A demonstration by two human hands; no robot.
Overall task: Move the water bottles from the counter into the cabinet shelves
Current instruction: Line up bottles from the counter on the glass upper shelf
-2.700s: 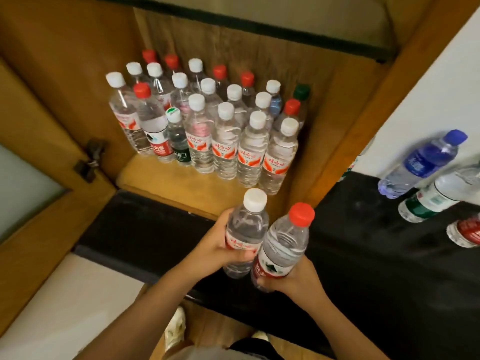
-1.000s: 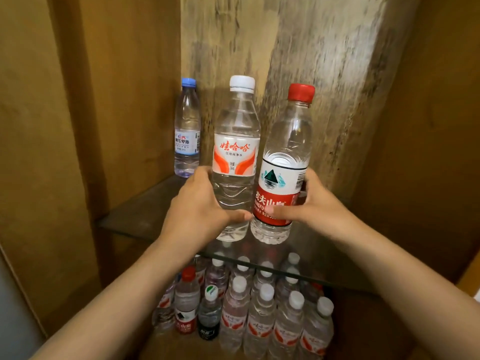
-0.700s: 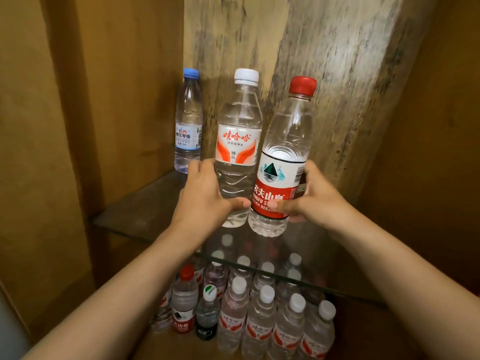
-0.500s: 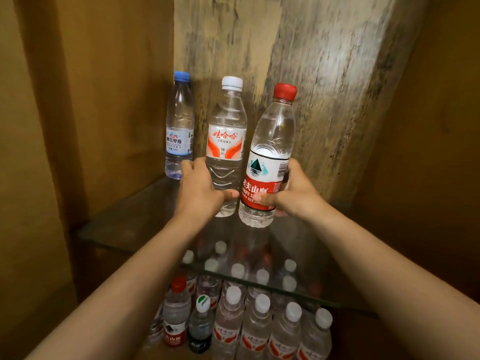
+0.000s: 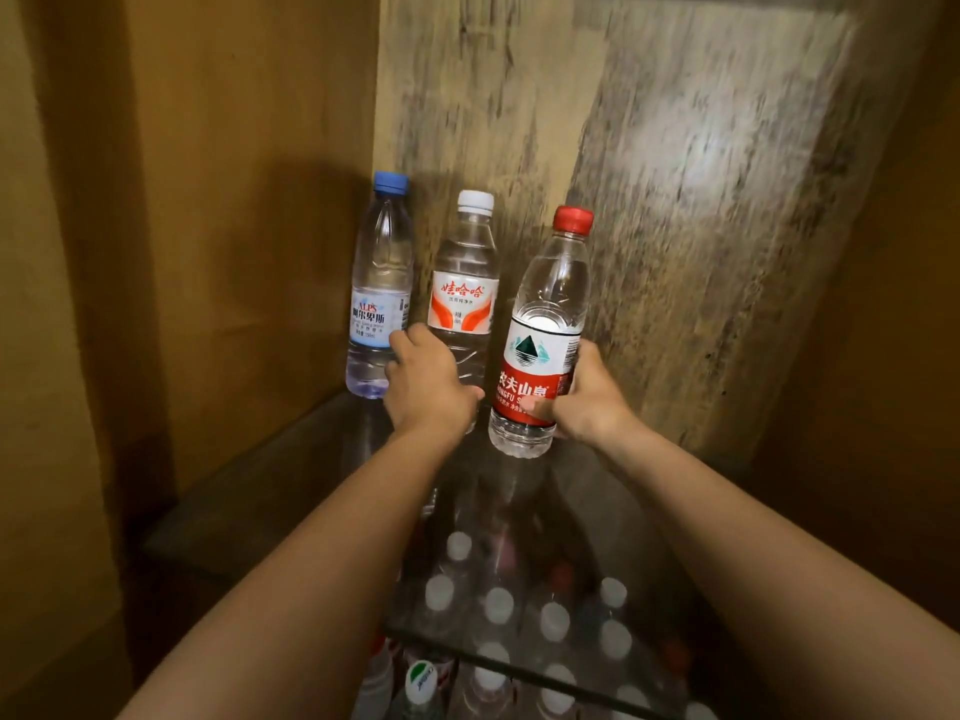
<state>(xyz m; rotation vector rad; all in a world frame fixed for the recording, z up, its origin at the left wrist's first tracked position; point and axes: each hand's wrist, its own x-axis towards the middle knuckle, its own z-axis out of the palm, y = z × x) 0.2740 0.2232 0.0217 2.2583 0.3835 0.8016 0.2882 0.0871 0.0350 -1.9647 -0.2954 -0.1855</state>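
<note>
My left hand [image 5: 428, 387] grips the lower body of a white-capped bottle [image 5: 465, 293] with an orange-and-white label, held upright deep over the glass shelf [image 5: 249, 491]. It stands just right of a blue-capped bottle [image 5: 379, 288] in the shelf's back left corner. My right hand [image 5: 587, 397] grips a red-capped bottle [image 5: 545, 335] with a red-and-white label, tilted slightly right, its base a little above the glass. Whether the white-capped bottle's base touches the shelf is hidden by my hand.
Through the glass, several white-capped and red-capped bottles [image 5: 498, 605] stand packed on the lower shelf. Wooden cabinet walls close in on the left [image 5: 208, 200] and right [image 5: 883, 356], with a rough grey back panel [image 5: 675, 174] behind. The shelf's right half holds nothing.
Both hands lifted the two bottles from counter level up to the glass shelf and pushed them deeper; the white-capped bottle now sits beside the blue-capped one.
</note>
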